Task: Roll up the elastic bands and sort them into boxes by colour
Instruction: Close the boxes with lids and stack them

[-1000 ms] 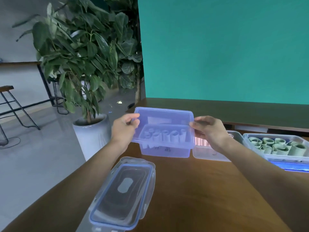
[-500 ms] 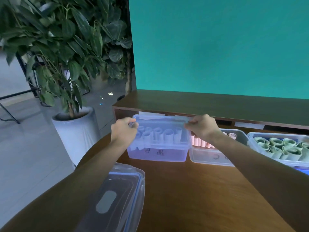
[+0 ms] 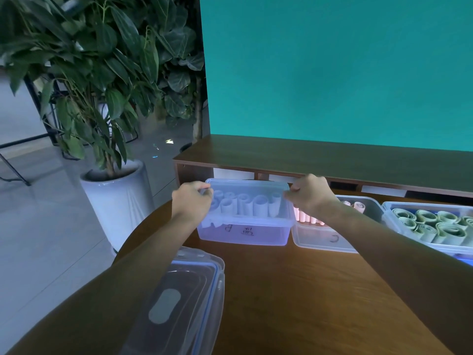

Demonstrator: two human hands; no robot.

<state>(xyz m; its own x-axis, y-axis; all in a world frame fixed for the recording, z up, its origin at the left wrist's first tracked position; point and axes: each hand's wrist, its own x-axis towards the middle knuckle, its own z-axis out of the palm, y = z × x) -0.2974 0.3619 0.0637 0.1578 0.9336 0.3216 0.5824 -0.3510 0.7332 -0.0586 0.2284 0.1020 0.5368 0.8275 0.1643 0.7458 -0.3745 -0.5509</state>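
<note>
A clear bluish box (image 3: 245, 233) marked "B" stands on the wooden table (image 3: 307, 298), with several rolled pale blue bands (image 3: 252, 206) upright inside. My left hand (image 3: 190, 202) grips its left rim with curled fingers, and my right hand (image 3: 311, 197) grips its right rim. To its right stands a clear box (image 3: 325, 238) holding pink rolls (image 3: 308, 218). Farther right, another box (image 3: 399, 224) holds several green rolls (image 3: 435, 225).
A stack of clear lids with blue seals (image 3: 179, 303) lies at the table's near left edge. A low wooden shelf (image 3: 332, 160) runs behind the boxes, under a teal wall. A potted plant in a white pot (image 3: 115, 198) stands on the floor to the left.
Both hands lowered the blue-band box from the air onto the table beside the pink box. They still grip its rims.
</note>
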